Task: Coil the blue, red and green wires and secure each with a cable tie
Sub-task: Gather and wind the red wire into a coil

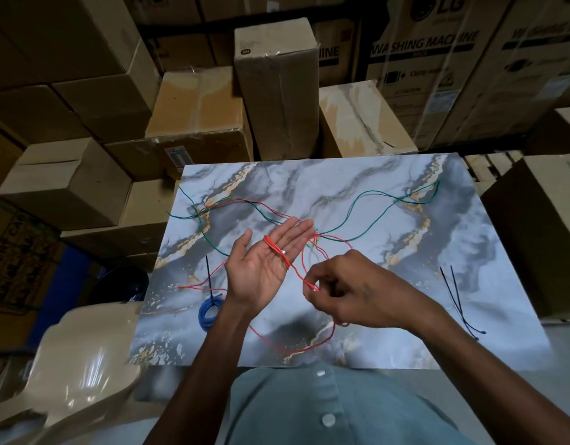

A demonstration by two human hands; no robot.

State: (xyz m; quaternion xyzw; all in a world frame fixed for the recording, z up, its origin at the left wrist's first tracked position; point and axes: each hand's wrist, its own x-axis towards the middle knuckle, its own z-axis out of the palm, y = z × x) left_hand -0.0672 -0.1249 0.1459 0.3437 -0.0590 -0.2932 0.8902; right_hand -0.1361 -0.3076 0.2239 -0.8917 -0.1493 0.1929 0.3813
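My left hand [264,261] is held palm up over the marble board [389,300], fingers straight, with several turns of the red wire [277,250] wound around the four fingers. My right hand [351,290] pinches the same red wire just right of the left palm; the slack loops down toward the board's front edge and trails off to the left. The green wire [360,200] lies loose across the far half of the board. The blue wire [208,311] is a coil at the front left with a black cable tie [209,274] around it.
Two loose black cable ties [457,297] lie crossed on the right of the board. Stacked cardboard boxes [277,91] surround the board at the back and both sides. A beige plastic chair [84,358] stands at the lower left.
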